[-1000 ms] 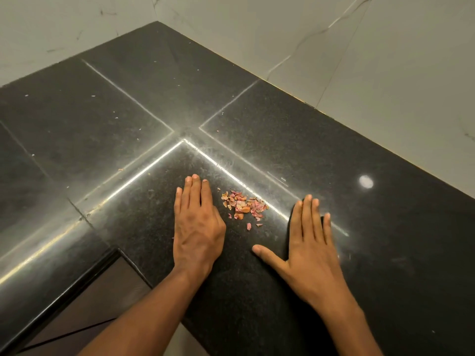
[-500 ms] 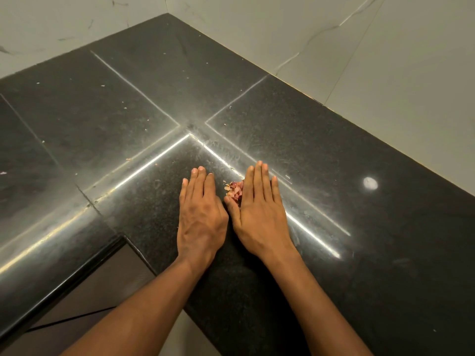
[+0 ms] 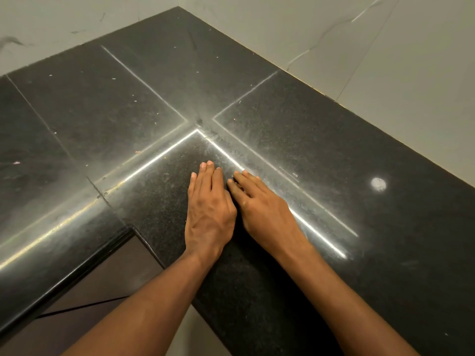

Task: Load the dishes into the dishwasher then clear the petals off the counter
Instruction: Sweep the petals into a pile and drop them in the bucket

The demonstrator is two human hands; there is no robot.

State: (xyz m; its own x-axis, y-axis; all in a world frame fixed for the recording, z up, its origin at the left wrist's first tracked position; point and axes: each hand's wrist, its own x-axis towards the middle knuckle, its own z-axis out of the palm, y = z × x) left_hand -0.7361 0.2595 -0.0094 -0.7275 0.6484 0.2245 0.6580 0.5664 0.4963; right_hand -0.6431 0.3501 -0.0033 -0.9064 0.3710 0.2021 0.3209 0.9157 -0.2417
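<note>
Head view: left hand (image 3: 209,214) flat, right hand (image 3: 262,209) cupping hidden petals on the bench (image 3: 334,155); a loose scoop could scatter them.

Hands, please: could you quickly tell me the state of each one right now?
Left hand: open, fingers straight, flat on the counter.
Right hand: open, fingers laid flat against the left; the petals are hidden.

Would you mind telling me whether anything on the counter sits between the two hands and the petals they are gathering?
Nothing visible does. The left hand and right hand lie side by side on the black counter, fingers closing over the spot between them. The petals are almost wholly hidden there, so their exact position cannot be told.
</note>
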